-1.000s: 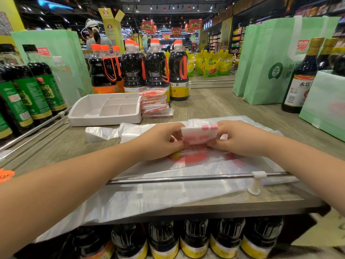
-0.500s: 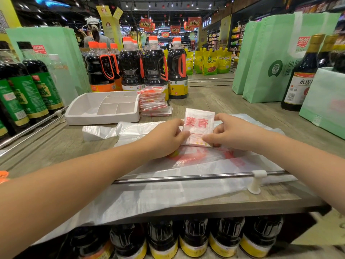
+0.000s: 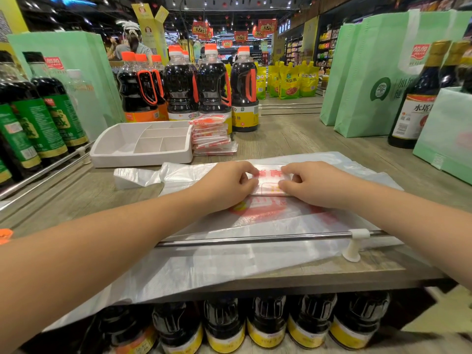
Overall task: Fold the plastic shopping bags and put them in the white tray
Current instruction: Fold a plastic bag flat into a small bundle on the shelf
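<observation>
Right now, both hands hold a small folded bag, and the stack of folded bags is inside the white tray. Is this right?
No. The head view shows the stack of folded bags standing beside the white tray, not inside it. The rest is right.

Two hands: the left hand (image 3: 227, 186) and the right hand (image 3: 314, 183). One folded bag (image 3: 268, 185) and one spread-out bag (image 3: 255, 256). One white tray (image 3: 143, 159) with five compartments. One stack of folded bags (image 3: 213, 137) (packed too tightly to count). Seven orange-capped bottles (image 3: 212, 83). Two green-labelled bottles (image 3: 58, 111), with a third cut off at the edge. Four green cloth bags (image 3: 370, 72): one on the left, three on the right. At least two gold-capped bottles (image 3: 413, 103). Six bottles on the lower shelf (image 3: 267, 320). One metal rail (image 3: 255, 238) with one white bracket (image 3: 353, 247).
</observation>
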A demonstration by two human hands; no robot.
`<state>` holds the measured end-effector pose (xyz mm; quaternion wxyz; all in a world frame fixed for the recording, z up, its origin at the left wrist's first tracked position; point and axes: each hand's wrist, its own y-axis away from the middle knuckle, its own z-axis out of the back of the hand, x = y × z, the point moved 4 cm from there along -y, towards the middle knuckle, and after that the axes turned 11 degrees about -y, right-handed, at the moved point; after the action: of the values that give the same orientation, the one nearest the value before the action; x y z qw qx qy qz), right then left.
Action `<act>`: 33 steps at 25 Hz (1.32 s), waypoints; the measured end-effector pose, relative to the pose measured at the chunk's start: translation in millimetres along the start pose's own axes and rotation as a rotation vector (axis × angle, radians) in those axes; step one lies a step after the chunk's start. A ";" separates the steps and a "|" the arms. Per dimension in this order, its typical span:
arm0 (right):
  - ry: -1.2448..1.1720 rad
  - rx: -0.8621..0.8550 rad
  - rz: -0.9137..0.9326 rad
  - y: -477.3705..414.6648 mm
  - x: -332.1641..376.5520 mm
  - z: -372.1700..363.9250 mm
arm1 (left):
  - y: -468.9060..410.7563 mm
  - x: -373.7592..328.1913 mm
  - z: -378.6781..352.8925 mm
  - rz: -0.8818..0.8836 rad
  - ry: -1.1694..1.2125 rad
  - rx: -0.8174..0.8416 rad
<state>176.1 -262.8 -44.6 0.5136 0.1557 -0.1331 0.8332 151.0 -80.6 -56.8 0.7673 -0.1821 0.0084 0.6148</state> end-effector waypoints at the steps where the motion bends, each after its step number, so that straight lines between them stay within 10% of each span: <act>1: 0.036 0.002 0.007 0.0 -0.2 -0.3 | 0.0 0.3 0.3 -0.022 -0.051 -0.015; 17: 0.073 0.083 0.147 -15.3 1.2 -17.0 | -19.9 -14.9 -17.5 -0.062 -0.222 0.029; 29: 0.161 0.305 0.050 -9.6 -5.3 -19.6 | -6.5 -4.4 -23.2 -0.040 -0.359 0.422; 33: 0.097 0.098 0.096 -9.7 1.3 -10.1 | -3.8 -3.9 -16.9 -0.046 -0.282 0.384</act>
<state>183.0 -253.6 -52.8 0.4705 0.1336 -0.0745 0.8690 157.2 -89.9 -70.7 0.7953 0.0546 0.0140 0.6036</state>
